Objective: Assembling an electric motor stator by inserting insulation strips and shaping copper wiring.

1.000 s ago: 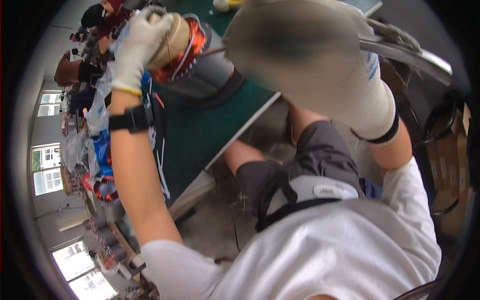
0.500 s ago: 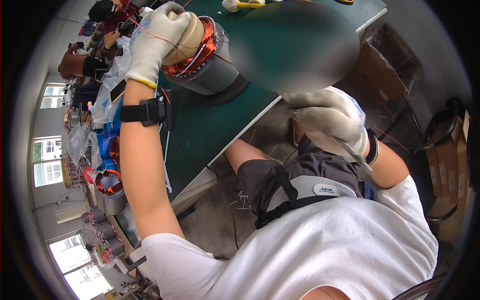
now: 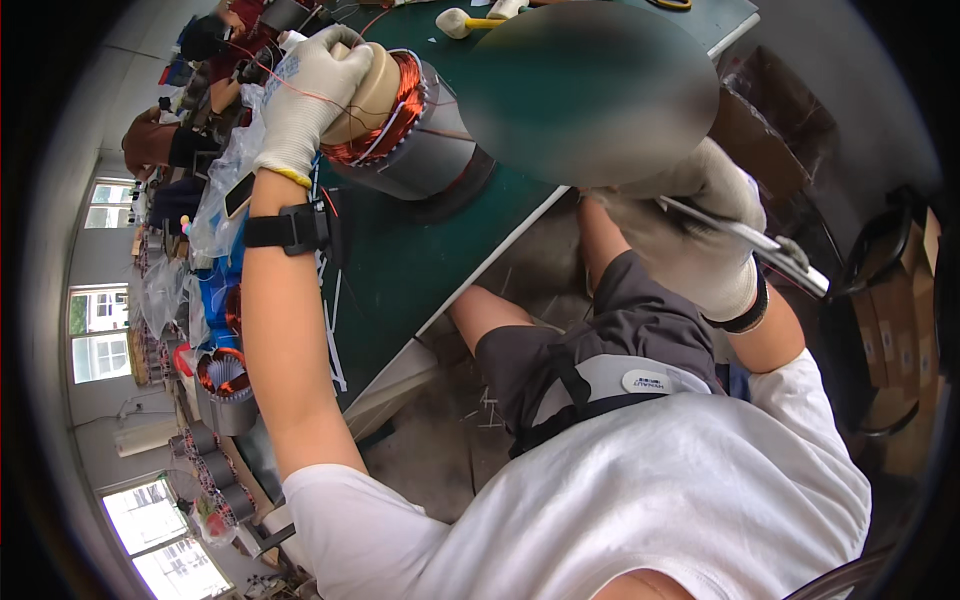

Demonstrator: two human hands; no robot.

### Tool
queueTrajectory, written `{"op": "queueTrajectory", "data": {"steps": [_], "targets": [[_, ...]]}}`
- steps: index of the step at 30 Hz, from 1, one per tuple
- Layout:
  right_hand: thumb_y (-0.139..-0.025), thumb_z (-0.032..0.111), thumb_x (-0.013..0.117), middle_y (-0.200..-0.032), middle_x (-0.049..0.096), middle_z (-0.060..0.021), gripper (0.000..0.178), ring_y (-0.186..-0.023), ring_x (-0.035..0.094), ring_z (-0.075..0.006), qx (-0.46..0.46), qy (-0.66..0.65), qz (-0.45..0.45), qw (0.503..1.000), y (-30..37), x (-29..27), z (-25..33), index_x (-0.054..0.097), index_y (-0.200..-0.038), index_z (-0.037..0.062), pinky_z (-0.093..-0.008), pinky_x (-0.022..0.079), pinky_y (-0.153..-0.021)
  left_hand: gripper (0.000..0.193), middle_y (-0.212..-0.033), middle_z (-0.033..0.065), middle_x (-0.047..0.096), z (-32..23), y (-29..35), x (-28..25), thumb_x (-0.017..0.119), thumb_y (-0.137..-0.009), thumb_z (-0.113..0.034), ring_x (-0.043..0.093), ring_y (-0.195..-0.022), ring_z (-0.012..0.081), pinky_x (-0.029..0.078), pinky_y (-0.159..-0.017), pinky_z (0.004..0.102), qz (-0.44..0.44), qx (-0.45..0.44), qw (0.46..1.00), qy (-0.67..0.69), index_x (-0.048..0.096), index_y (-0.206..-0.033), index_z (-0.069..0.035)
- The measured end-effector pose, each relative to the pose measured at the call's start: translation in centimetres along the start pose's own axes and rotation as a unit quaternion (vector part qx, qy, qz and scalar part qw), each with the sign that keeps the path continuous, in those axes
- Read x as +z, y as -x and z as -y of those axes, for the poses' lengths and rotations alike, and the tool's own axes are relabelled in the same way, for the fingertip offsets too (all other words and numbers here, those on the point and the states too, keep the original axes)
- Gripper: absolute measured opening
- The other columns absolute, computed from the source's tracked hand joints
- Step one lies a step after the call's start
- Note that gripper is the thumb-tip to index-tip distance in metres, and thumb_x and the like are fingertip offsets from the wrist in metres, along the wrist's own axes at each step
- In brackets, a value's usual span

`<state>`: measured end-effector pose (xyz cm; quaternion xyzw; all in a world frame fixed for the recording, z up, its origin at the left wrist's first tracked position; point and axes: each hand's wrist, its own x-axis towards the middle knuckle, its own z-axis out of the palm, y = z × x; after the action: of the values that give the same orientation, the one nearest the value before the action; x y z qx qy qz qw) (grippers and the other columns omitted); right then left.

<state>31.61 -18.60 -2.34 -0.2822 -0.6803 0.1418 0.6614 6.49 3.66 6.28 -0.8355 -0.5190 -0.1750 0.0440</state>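
My left hand [image 3: 318,95], in a white knit glove, grips the rim of a beige round block [image 3: 368,100]. That block sits at the end of a grey motor stator [image 3: 430,150], with orange copper windings [image 3: 395,125] ringed around it. The stator lies tilted on the green table. White lacing cord and thin reddish wires run over the coils. My right hand [image 3: 705,215], gloved too and smeared by motion, is beyond the table's edge, closed around a long, slim silver metal tool [image 3: 765,245]. Its exact kind does not show. A blurred oval hides the area between the hands.
On the green table [image 3: 400,270] lie a mallet [image 3: 455,22] with a yellow handle, a phone [image 3: 239,195] and white strips [image 3: 333,320]. Another wound stator [image 3: 228,390] stands at left. Other people [image 3: 160,140] work at far left. Cardboard boxes [image 3: 890,330] stand at right.
My right hand has moved slightly right, and the silver tool has swung outward to point past my wrist. My left hand stays on the beige block, with the stator slightly shifted in view.
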Motion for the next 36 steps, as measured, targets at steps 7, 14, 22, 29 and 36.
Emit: {"op": "queueTrajectory", "data": {"steps": [7,14,22,29,36], "targets": [[-0.081,-0.005,0.07,-0.086,0.069,-0.0089,0.009,-0.08,0.069,-0.0184,-0.02,0.092,0.046,0.995,-5.7,1.9,-1.2,0.064,-0.087,0.0004,-0.0301,0.056,-0.071,0.036,-0.1,0.018,0.071,0.6,0.0,-0.2,0.061,-0.086,-0.04,0.068,-0.096,0.0334,0.052,-0.087,0.0401,0.015,0.002,1.0,0.024,0.071,-0.105,-0.011],[-0.084,-0.01,0.071,-0.099,0.07,-0.0232,0.021,-0.087,0.072,-0.0251,-0.051,-0.063,-0.056,0.995,-2.6,-1.1,0.8,0.058,-0.097,-0.0003,-0.0334,0.06,-0.073,0.023,-0.106,0.0117,0.07,2.2,-0.1,-0.3,0.065,-0.09,-0.018,0.065,-0.102,0.0221,0.048,-0.093,0.0329,0.034,0.12,0.988,0.09,0.072,-0.107,-0.004],[-0.077,-0.009,0.076,-0.092,0.072,-0.0144,0.018,-0.078,0.069,-0.0178,0.046,-0.079,-0.118,0.989,0.7,0.1,-1.2,0.064,-0.087,0.0002,-0.0294,0.056,-0.068,0.05,-0.121,0.0174,0.066,1.5,-0.4,-0.3,0.062,-0.087,-0.041,0.06,-0.118,0.0348,0.046,-0.102,0.0446,0.023,0.057,0.998,-0.001,0.062,-0.13,-0.015],[-0.073,-0.009,0.068,-0.098,0.067,-0.0199,0.022,-0.089,0.069,-0.0386,-0.106,-0.008,0.024,0.994,1.8,1.4,-2.5,0.065,-0.094,-0.0013,-0.042,0.058,-0.073,0.039,-0.112,0.0199,0.068,0.0,0.7,0.6,0.062,-0.088,-0.045,0.064,-0.106,0.04,0.05,-0.089,0.0458,-0.057,-0.006,0.991,-0.12,0.067,-0.117,-0.019],[-0.069,-0.009,0.071,-0.094,0.068,-0.0198,0.024,-0.081,0.07,-0.0391,-0.107,0.003,0.053,0.993,1.3,1.6,-1.5,0.065,-0.091,-0.0016,-0.0425,0.059,-0.066,0.04,-0.112,0.0139,0.069,1.0,0.6,0.7,0.063,-0.085,-0.047,0.065,-0.107,0.033,0.052,-0.09,0.0446,-0.063,0.022,0.991,-0.119,0.07,-0.116,-0.023]]}}
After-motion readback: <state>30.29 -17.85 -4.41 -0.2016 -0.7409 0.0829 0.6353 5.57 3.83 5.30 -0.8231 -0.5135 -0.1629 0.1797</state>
